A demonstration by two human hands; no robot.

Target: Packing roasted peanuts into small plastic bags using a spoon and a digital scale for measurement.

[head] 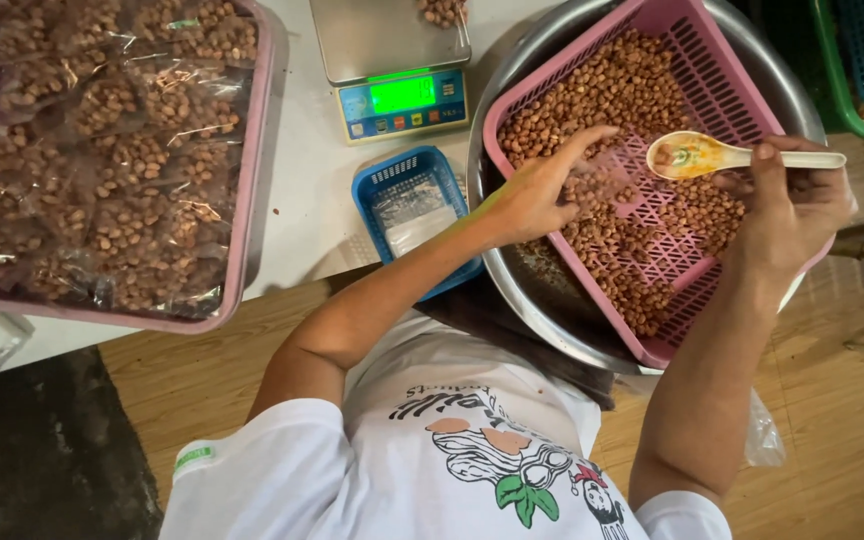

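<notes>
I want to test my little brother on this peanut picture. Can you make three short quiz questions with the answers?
1. True or false: the right hand holds a metal fork.
2. What is the left hand reaching into?
A. the small blue basket
B. the pink basket of loose peanuts
C. the scale
3. What fills the big pink tray at the left of the table?

Key
1. False: it holds a pale spoon.
2. B. That basket sits inside a metal bowl.
3. Clear bags of peanuts.
</notes>
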